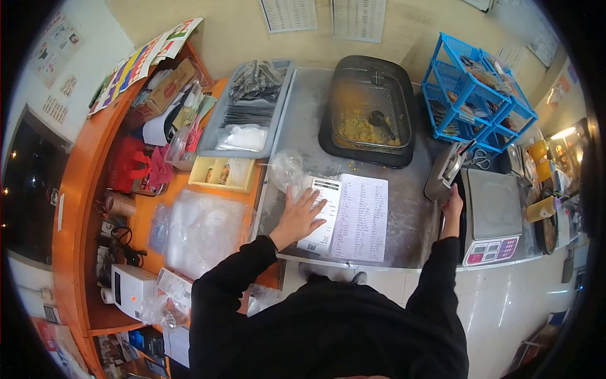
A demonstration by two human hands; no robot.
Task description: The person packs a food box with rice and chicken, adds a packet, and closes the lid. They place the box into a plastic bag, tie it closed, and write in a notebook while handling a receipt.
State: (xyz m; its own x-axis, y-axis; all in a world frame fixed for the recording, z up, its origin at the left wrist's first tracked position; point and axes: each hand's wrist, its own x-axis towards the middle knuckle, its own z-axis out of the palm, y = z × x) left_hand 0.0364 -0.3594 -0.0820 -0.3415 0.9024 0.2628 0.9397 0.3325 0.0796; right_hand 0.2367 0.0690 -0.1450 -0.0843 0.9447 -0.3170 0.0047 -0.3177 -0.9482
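My left hand (299, 217) lies with its fingers spread on a printed slip (319, 237), which rests over the left page of an open notebook (361, 218) with handwritten lists. A clear plastic bag (288, 169) touches the slip's top left. At the right, my right hand (451, 205) is closed at the lower end of a grey metal holder (445, 174), beside the weighing scale (494, 205). What its fingers grip is hard to see. Behind the notebook stands a black tray (404, 151) with a clear container of yellow food and a black scoop.
A grey bin (205, 146) with black and white bags stands at the back left, near a cream box (192, 170). Plastic bags (205, 230) lie on the orange counter, by a white printer (131, 290). Blue racks (464, 114) and scissors (481, 159) are at the right.
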